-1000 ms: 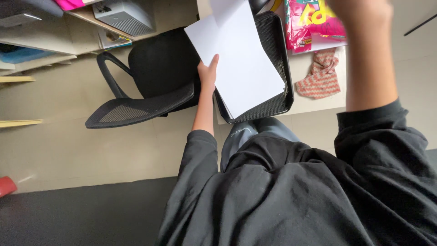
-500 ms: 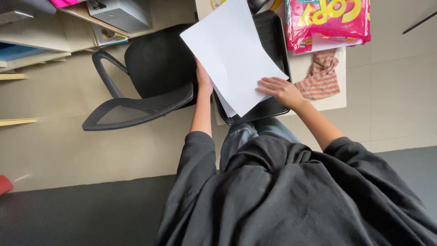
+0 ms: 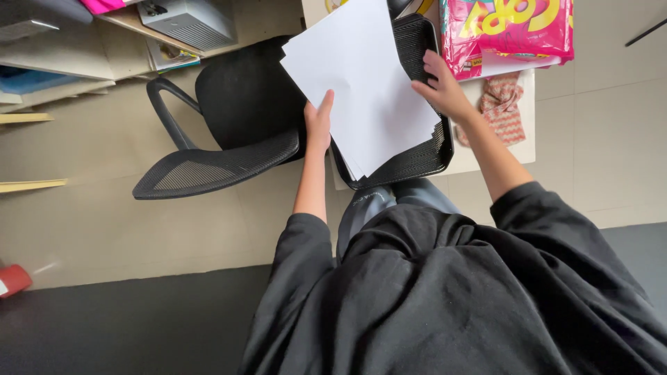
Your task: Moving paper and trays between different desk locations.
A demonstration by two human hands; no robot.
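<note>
A black mesh office chair (image 3: 222,132) stands off to the left of the fingers, and a pale worktop (image 3: 517,149) lies beyond them, carrying a black mesh tray (image 3: 417,163). Over that tray slants a stack of white paper (image 3: 361,76), its long axis running from the near right up to the far left. The left hand (image 3: 319,125) grips the stack's near left edge, fingers closed on it; the right hand (image 3: 445,90) curls over the right edge, touching paper and tray rim, equally close
</note>
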